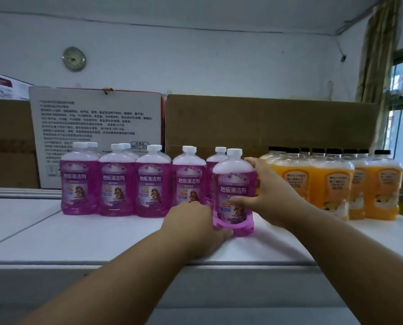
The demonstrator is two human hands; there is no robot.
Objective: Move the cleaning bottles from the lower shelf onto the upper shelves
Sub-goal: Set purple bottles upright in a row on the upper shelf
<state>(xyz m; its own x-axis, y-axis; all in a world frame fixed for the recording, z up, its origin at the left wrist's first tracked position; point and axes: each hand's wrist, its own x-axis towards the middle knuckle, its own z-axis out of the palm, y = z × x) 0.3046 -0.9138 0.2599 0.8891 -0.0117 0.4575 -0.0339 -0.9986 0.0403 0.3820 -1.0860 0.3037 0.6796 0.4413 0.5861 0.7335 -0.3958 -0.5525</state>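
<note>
At centre frame we have a purple floor-cleaner bottle (234, 191) standing upright on the white shelf top (55, 231), our left hand (193, 226) cupping its base, our right hand (269, 195) curled round its side. Purple bottles (116, 181) already stand in a row left of it, orange bottles (331, 184) right; we judge placing well along, though the lower shelf is out of view.

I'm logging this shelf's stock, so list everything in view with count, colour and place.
held bottle: one, purple with white cap, front centre of shelf, between both hands
purple bottles: at least eight more, white caps, rows left of centre
orange bottles: at least eight, black caps, right
shelf: one, white, underneath
white box: one, printed, behind purple bottles
brown boxes: two, back
curtain: one, tan, upper right
left hand: at held bottle's base
right hand: around its side
</note>
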